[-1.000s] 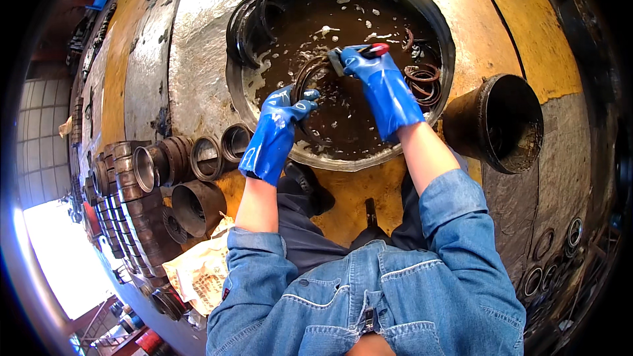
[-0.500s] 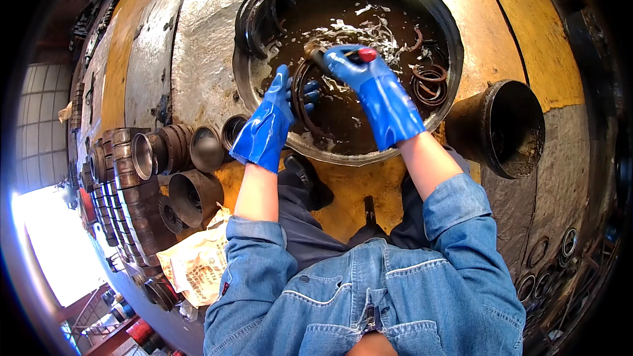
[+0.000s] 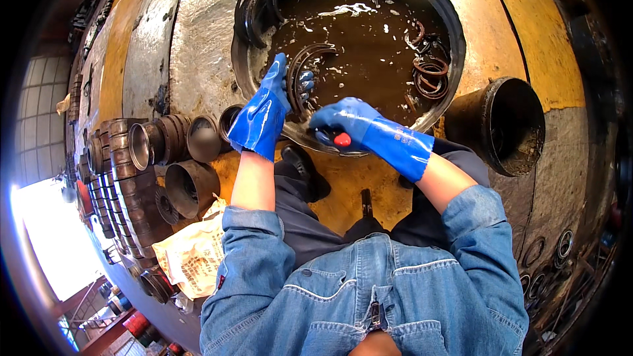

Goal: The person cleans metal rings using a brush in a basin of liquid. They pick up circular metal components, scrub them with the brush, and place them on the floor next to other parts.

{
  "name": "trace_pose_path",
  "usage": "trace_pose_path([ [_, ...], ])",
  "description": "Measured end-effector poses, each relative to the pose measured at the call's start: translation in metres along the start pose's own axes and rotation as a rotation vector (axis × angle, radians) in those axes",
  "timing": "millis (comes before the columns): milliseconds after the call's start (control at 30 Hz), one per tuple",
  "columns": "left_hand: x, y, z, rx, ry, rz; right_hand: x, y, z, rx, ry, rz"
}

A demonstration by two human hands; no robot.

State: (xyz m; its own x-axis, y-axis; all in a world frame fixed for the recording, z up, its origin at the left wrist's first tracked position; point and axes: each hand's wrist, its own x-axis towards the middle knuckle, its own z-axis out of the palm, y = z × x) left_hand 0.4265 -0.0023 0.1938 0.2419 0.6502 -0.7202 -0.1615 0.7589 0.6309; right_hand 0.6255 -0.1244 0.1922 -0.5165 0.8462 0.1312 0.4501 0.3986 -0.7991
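Observation:
Both my hands wear long blue rubber gloves. My left hand (image 3: 271,107) grips a dark curved metal ring (image 3: 296,72), its fingers showing through the ring's opening above dirty brown liquid. Close to the ring's lower end, my right hand (image 3: 353,122) is closed round a brush whose red handle end (image 3: 342,139) sticks out of the fist; the bristles are blurred by the ring. Under both hands lies a wide round black basin (image 3: 456,26). More rings (image 3: 254,16) lean on its left wall, and smaller reddish rings (image 3: 432,69) lie at its right side.
Right of the basin a large dark metal cylinder (image 3: 498,125) lies on its side. To the left are several metal cylinders and rings (image 3: 148,145) and a printed paper sack (image 3: 191,257). Loose rings (image 3: 565,244) lie at the lower right. My shoe (image 3: 304,171) is near the basin.
My right hand has come down toward me with the brush, from the ring's top to its lower end. The ring has tilted in my left hand. Froth on the liquid has thinned.

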Motion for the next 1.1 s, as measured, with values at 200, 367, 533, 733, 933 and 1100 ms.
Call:
trace_pose_path([
  [200,-0.017,-0.011,0.009,0.097,-0.087,0.197,-0.032,0.018,-0.006,-0.1,0.001,0.349],
  [367,-0.019,-0.019,0.015,0.16,-0.05,0.232,-0.007,0.023,-0.048,0.586,0.13,0.871],
  [533,-0.031,-0.028,0.034,0.252,-0.069,0.439,-0.009,0.023,-0.038,1.213,0.282,0.67],
  [733,-0.026,-0.031,0.04,0.09,-0.082,0.265,0.012,0.01,-0.049,0.478,-0.047,0.943],
  [933,-0.032,-0.03,0.051,-0.012,-0.06,0.151,0.029,0.023,-0.02,-0.316,-0.144,0.793],
  [1100,-0.051,-0.012,0.042,0.036,-0.109,0.165,0.032,0.027,-0.031,-0.518,0.272,0.535],
])
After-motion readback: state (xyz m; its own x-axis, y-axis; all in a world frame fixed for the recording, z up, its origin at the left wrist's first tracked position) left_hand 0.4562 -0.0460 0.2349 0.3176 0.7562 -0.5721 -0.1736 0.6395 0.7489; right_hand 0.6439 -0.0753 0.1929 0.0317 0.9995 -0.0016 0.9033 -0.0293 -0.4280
